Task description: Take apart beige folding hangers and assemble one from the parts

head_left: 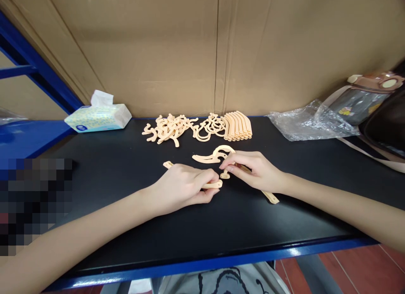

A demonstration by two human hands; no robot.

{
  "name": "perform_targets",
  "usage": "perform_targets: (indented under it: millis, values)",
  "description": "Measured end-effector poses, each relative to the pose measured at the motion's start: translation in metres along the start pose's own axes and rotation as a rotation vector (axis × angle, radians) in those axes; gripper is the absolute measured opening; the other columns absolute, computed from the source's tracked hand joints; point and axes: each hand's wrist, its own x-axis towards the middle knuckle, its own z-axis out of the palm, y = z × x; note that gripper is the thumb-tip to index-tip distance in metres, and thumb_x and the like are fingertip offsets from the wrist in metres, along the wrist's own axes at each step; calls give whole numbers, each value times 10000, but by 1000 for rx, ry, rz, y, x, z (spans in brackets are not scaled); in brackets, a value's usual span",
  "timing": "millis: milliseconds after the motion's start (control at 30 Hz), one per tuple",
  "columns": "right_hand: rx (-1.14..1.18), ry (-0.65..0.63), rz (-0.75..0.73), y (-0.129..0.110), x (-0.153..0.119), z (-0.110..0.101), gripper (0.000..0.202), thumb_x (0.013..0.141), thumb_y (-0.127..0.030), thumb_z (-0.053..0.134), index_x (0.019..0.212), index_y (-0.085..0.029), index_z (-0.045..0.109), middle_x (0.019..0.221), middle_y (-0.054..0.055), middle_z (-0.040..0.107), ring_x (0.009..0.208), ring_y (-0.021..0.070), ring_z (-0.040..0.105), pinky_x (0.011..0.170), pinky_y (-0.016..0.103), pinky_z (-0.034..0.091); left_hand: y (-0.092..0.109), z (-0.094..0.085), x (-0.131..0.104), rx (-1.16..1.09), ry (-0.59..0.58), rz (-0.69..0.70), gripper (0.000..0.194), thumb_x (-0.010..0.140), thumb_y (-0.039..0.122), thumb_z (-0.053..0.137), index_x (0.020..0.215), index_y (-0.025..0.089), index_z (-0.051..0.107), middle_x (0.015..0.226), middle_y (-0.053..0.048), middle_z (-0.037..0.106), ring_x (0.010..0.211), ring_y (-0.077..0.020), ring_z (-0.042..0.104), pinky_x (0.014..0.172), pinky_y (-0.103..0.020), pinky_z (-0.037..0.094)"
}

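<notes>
Brown cardboard [142,53] is standing behind a black-topped table [190,235], and the person's two hands are working above the table's middle.

Between finger and thumb, the left hand [183,184] is gripping a cream bar [214,184], its rounded, holed end poking out at the fingertips. Another cream end [167,164] is showing behind that hand; whether it is belonging to the same bar, I cannot tell. Facing it, the right hand [257,169] is pinching a small round-footed piece [225,174], its fingers closed narrowly on it. This piece is sitting just beside the bar's end, with no join showing. A second bar [271,197] is running under the right hand, perhaps partly held too.

Just behind the fingers, curved pieces [205,159] are lying on the table. Judging by this, the pieces in hand are being worked on but are looking unfinished.

Farther back, much is seemingly waiting: a tangled pile [172,129], some looped pieces [204,136] and a neat stack of bent bars [238,125]. Whether any heaped pieces are already joined, I cannot tell.

At the edges, a tissue pack [98,119] is resting to the left, while a clear plastic bag [310,121] and a bottle [357,102] are occupying the right.
</notes>
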Motion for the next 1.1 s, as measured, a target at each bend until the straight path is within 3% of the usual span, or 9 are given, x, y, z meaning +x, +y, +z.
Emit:
perform_targets:
  millis: [333,867,1100]
  values:
    - [-2,-1,-1,0,1,0,169,914,-206,445,984,-192,599,835,22,638,691,108,552,625,232,421,-2,1,-1,-81,-36,25,79,921,226,421,878,185,474,793,16,657,649,-90,617,554,-183,392]
    - [73,-8,32,-5,2,0,166,897,-191,478,975,-176,624,841,24,653,698,102,566,621,221,434,1,0,1,-102,-44,18,49,889,198,474,885,199,425,721,42,618,586,-85,587,515,-176,356]
    - [83,-18,1,-4,3,1,184,877,-155,505,972,-169,662,821,24,663,701,101,573,629,228,442,-1,2,-1,-94,-101,-14,98,896,240,465,873,202,377,654,58,578,545,-97,565,486,-185,323]
